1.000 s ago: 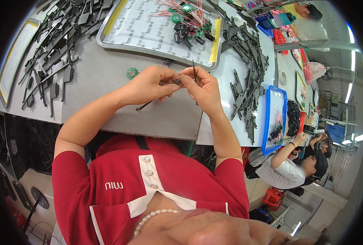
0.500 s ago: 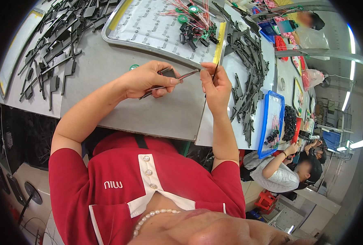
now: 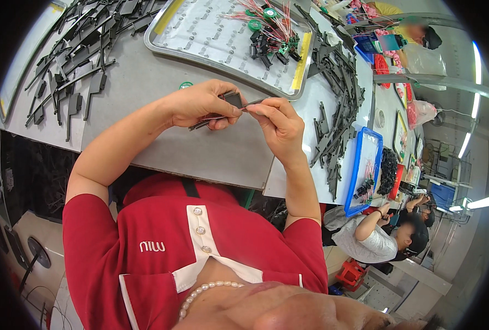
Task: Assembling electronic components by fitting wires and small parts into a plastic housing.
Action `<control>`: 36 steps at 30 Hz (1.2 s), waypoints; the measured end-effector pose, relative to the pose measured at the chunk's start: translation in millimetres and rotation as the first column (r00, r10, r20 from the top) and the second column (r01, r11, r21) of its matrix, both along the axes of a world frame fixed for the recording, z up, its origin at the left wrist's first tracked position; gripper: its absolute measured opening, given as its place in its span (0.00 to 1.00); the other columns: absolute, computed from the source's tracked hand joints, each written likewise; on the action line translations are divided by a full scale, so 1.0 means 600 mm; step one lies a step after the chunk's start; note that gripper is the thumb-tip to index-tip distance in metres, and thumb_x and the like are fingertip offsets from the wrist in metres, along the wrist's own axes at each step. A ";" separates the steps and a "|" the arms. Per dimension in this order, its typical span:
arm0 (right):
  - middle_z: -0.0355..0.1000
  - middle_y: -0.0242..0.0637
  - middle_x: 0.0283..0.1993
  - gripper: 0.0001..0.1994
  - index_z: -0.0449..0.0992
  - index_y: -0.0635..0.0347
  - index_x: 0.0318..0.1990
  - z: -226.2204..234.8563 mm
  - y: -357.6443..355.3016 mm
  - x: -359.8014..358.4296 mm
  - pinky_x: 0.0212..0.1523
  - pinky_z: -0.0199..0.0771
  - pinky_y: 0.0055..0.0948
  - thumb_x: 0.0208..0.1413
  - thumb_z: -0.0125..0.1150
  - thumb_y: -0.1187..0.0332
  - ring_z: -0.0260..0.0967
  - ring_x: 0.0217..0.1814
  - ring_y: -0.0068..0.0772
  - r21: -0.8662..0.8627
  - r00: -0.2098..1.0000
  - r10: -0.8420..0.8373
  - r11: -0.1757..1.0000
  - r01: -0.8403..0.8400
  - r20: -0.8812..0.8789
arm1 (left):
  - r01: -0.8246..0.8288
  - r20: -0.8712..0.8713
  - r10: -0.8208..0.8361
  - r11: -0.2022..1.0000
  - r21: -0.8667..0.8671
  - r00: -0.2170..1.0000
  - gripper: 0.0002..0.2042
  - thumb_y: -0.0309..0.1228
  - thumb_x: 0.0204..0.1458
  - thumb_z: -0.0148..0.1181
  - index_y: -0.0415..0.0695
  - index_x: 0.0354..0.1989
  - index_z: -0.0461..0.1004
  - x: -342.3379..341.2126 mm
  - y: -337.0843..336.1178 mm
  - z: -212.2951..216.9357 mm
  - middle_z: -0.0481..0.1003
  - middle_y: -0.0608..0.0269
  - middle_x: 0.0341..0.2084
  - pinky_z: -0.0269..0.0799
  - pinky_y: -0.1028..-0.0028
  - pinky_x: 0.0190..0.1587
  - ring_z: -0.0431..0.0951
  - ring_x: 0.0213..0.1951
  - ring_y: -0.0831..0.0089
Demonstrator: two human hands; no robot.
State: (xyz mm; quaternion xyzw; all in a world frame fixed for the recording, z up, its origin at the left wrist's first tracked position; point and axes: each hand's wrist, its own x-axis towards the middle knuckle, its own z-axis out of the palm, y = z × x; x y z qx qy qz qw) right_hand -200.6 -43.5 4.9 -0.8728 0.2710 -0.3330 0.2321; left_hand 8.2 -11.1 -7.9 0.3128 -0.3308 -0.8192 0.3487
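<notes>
Over the grey table, my left hand is closed round a black plastic part with a flat rectangular section. Another end of it, long and narrow, sticks out below the palm. My right hand meets it from the right, thumb and forefinger pinched at the part's end beside the left thumb. A thin dark piece shows along the right forefinger; its kind is too small to tell. Just beyond the left wrist a small green disc lies on the table.
A metal tray at the back holds red and white wires, green discs and small black pieces. Black plastic parts are heaped at left and right. Further right stands a blue tray. A co-worker sits beyond it.
My right hand has moved left and closed in on the left hand; the thin dark stick that stood up from its fingers no longer shows upright. The view has shifted slightly.
</notes>
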 end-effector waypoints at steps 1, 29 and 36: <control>0.70 0.32 0.33 0.12 0.78 0.55 0.34 0.001 0.000 0.000 0.25 0.71 0.24 0.40 0.64 0.81 0.70 0.28 0.28 0.000 1.000 0.001 1.000 -0.001 -0.001 | -0.001 -0.001 0.001 1.000 0.000 1.000 0.10 0.24 0.49 0.56 0.36 0.39 0.67 0.000 -0.001 -0.001 0.70 0.61 0.22 0.61 0.81 0.19 0.67 0.17 0.79; 0.64 0.24 0.24 0.20 0.75 0.51 0.47 0.085 0.002 0.009 0.23 0.59 0.25 0.41 0.55 0.71 0.60 0.21 0.23 -0.520 0.728 -0.185 0.812 -0.265 -0.660 | -0.061 0.015 0.061 0.998 -0.010 0.998 0.08 0.24 0.48 0.53 0.37 0.36 0.66 0.001 0.001 0.002 0.68 0.63 0.19 0.59 0.78 0.17 0.65 0.15 0.79; 0.62 0.25 0.21 0.18 0.77 0.53 0.44 0.101 0.006 0.030 0.23 0.58 0.26 0.41 0.56 0.72 0.61 0.22 0.24 -0.580 0.705 -0.214 0.744 -0.331 -0.676 | -0.073 0.017 0.073 0.997 0.009 0.997 0.08 0.23 0.47 0.53 0.37 0.35 0.66 0.005 0.000 0.000 0.68 0.63 0.19 0.59 0.77 0.16 0.66 0.16 0.79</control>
